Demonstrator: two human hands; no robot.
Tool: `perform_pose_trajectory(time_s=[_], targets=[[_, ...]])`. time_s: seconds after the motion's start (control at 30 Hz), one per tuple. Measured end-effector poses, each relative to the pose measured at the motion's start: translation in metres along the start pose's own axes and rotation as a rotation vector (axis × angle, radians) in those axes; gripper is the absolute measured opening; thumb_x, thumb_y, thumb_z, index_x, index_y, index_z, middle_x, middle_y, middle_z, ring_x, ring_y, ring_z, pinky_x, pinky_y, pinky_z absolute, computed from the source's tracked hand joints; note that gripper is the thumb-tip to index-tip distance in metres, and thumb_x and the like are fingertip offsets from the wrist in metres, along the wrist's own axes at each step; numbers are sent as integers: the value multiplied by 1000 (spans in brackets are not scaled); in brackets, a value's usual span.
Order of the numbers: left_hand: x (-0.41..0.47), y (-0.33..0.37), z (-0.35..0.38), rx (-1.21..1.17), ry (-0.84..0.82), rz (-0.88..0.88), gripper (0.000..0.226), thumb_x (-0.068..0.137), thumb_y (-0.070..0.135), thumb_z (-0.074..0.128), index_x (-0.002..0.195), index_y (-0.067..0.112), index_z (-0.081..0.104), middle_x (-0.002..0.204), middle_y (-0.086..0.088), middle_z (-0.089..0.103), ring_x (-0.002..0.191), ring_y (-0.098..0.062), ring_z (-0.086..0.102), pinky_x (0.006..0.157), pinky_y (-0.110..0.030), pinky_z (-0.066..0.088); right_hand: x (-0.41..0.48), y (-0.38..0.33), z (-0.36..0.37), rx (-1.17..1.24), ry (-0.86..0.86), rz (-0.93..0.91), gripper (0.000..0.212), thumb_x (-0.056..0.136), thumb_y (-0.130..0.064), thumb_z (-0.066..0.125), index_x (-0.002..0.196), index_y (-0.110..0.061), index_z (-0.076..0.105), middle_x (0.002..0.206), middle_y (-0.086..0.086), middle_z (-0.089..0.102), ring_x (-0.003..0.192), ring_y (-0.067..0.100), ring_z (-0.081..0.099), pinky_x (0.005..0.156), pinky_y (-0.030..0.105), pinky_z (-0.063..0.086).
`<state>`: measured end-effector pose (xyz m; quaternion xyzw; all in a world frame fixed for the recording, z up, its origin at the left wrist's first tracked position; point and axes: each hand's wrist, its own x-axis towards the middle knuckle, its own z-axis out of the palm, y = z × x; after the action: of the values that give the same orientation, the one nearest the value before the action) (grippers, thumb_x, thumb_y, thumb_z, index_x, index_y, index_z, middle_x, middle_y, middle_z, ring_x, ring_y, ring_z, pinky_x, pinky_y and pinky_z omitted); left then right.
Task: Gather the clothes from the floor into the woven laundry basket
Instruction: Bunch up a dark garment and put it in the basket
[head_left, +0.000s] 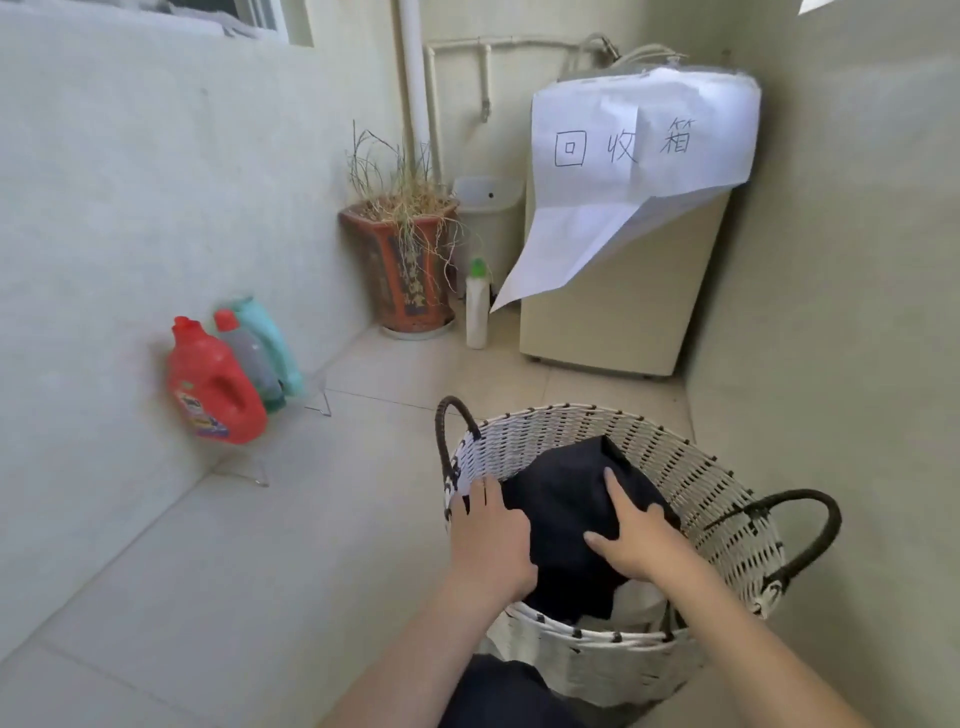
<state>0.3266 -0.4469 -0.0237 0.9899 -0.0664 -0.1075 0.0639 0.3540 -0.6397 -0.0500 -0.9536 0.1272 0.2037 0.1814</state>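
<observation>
Indoors | left hand (491, 540) and right hand (641, 540) flat, unclenched on dark navy folded garment (563, 514) | directly beneath, inside white woven laundry basket (727, 499).

Home laundry corner, seemingly: detergent bottles (215, 384), washer (623, 312).

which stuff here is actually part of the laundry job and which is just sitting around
Part of the job:
white woven laundry basket with dark handles
dark navy garment
left hand and right hand, both pressing it in

Just lying about:
red detergent jug
teal bottle
white bottle with green cap
potted dry plant
paper-covered cream machine
</observation>
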Motion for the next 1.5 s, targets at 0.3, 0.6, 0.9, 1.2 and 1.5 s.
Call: perform_pose_trajectory(time_s=[0.3,0.6,0.9,1.2,1.5], targets=[[62,56,17,-164,-127,-43,128,86,47,81,168,34,-17,176,-29,-10,156,-52,25,116,-57,42,40,-16,-31,-63,10,-112,114,74,-67,81,163,-31,19,173,16,10,159,58,7,124,73,23],[104,62,54,73,-410,99,106,72,57,87,159,22,39,154,-9,59,141,-33,57,111,-42,51,83,20,25,-373,-262,-50,127,78,-62,78,172,-29,-2,177,22,-5,153,43,41,116,47,48],[98,23,53,-150,-342,77,87,88,61,64,165,37,31,162,-2,51,149,-27,49,118,-39,45,72,17,3,-278,-260,-36,139,69,-72,84,172,-32,-1,179,16,-3,156,43,38,120,49,43],[110,7,-9,4,519,219,16,77,24,77,87,12,74,101,-8,71,98,-36,68,85,-49,50,34,26,-70,-318,293,-75,64,94,-70,57,137,-24,63,147,10,59,139,36,53,114,57,40],[107,-12,-66,-389,184,-318,53,110,22,46,156,-2,33,148,-35,43,135,-54,43,102,-62,42,9,87,-127,-113,72,428,69,100,-26,55,163,-8,32,157,21,45,142,40,47,115,49,45]])
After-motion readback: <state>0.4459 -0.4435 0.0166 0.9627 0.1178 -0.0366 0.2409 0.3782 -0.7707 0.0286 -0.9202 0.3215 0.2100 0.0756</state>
